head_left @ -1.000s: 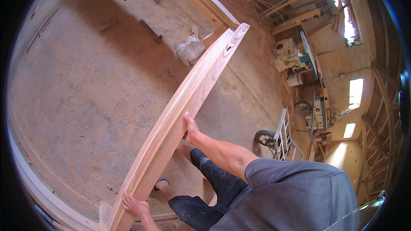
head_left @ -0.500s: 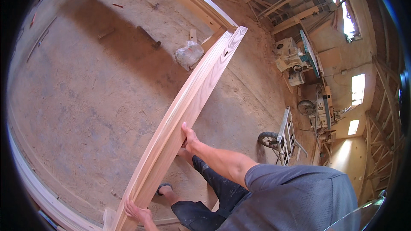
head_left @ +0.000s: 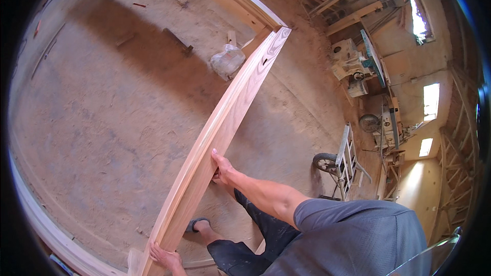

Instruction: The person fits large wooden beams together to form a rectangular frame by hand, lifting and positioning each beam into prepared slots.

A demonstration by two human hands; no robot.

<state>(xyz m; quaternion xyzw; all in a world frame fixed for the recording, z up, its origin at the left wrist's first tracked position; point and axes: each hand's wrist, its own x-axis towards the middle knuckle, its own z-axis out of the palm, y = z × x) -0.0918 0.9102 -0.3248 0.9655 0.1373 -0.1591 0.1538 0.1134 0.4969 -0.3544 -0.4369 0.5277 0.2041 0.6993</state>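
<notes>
A long, pale wooden beam point(head_left: 217, 130) with a moulded edge runs diagonally from the lower left up to the top middle. A small dark slot shows in its face near the far end. That end meets a second wooden frame piece point(head_left: 245, 5) at a corner. My right hand point(head_left: 222, 166) grips the beam about midway, thumb on the face and fingers mostly hidden beneath. My left hand point(head_left: 164, 256) wraps over the beam's near end at the bottom of the picture.
Another white-edged frame length point(head_left: 56, 232) curves along the lower left. A clear plastic bag point(head_left: 227, 61) and a dark wood piece point(head_left: 177, 41) lie on the dusty floor. To the right stand a metal cart point(head_left: 345, 163) with a wheel and a woodworking machine point(head_left: 350, 61).
The beam's far end and my right hand have shifted slightly left in the picture, while the cart and machines sit a little further right. Both hands keep their hold.
</notes>
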